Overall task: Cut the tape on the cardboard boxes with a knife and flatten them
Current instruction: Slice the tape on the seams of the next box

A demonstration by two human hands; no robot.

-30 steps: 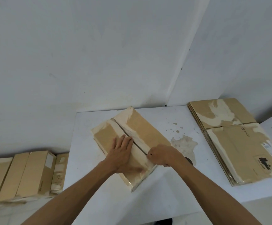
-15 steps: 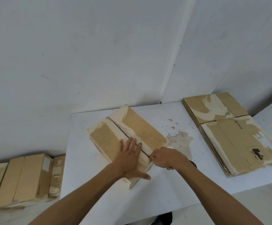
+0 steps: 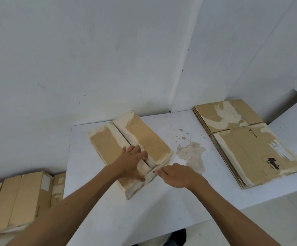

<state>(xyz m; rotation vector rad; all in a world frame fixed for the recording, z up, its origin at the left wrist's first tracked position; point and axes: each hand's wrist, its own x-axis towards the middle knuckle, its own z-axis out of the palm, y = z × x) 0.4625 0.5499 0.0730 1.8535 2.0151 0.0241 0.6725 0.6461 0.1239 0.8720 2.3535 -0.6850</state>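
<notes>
Pressure from the left hand point(image 3: 132, 159), fingers spread flat, should pin the brown taped cardboard box point(image 3: 129, 148) at frame centre while the right hand point(image 3: 178, 176), fingers curled round a barely visible knife point(image 3: 155, 169), draws it steadily outward.

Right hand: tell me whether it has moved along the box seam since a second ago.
Yes. The right hand has slid toward the person, from over the box top to just past its near edge.

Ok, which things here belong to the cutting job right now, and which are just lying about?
In use:
box on the table
knife
left hand
right hand

Lying about:
flattened stack
uncut boxes on the floor
peeled patch on the table
</notes>
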